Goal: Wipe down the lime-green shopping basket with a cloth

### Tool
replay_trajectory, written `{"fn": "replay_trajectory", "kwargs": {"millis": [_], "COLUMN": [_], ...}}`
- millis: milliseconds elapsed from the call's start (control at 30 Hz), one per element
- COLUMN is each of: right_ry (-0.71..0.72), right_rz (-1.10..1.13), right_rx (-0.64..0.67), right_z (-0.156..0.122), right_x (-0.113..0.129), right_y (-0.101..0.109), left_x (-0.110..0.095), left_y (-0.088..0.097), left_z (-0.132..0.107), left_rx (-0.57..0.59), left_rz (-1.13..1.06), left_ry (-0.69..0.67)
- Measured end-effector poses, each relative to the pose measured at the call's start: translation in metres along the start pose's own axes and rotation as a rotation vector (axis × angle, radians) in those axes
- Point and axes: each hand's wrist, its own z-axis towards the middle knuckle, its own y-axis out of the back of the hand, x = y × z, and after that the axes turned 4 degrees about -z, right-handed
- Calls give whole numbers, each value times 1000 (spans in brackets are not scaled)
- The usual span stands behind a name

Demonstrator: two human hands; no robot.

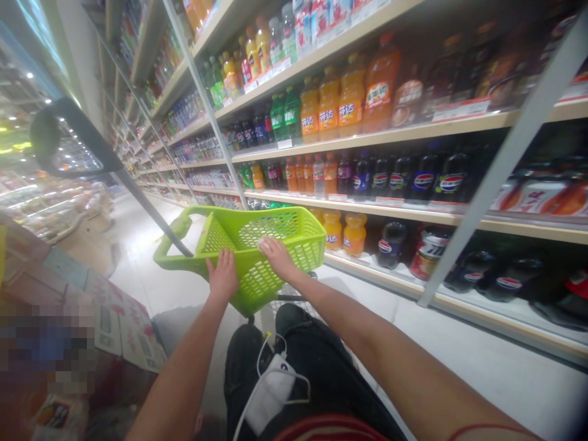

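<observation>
A lime-green plastic shopping cart point(257, 278) with slotted sides stands in front of my knees, its inner basket divided near the handle end. My left hand point(223, 274) holds its near rim, fingertips over the top edge and thumb spread to the side. Farther right along that rim, my right hand point(278, 257) is bent over the edge. A small pale patch shows at its fingertips, too blurred to make out. The part of the basket floor behind the near wall is hidden.
Shelves of drinks line the right, with orange soda bottles point(328, 104) and dark cola bottles point(425, 174). A grey pole with a looped end point(76, 138) rises by the cart's left end. Boxes point(124, 318) stand lower left. A white device with a cable point(271, 392) hangs before me.
</observation>
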Motion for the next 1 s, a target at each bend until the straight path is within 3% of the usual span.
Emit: {"fn": "replay_trajectory", "kwargs": {"millis": [167, 367, 500, 667, 833, 900, 1000], "right_ry": [-118, -29, -41, -100, -347, -419, -375], "right_rz": [-57, -46, -101, -159, -185, -165, -111], "right_rx": [-7, -23, -12, -9, -54, -77, -90], "right_z": [-15, -7, -2, -16, -37, -39, -35], "right_x": [-38, -20, -22, -63, -117, -127, -120], "right_y": [14, 10, 9, 15, 34, 38, 33], "left_x": [-12, -47, -55, -54, -58, -60, -66], "left_y": [-1, -2, -10, -13, -12, -14, -17], "left_z": [5, 15, 18, 17, 20, 22, 24], "left_rx": [-9, 31, 80, 78, 50, 27, 29], "left_rz": [16, -12, 16, 29, 31, 32, 34], "left_ry": [30, -111, -119, -112, -79, -68, -68]}}
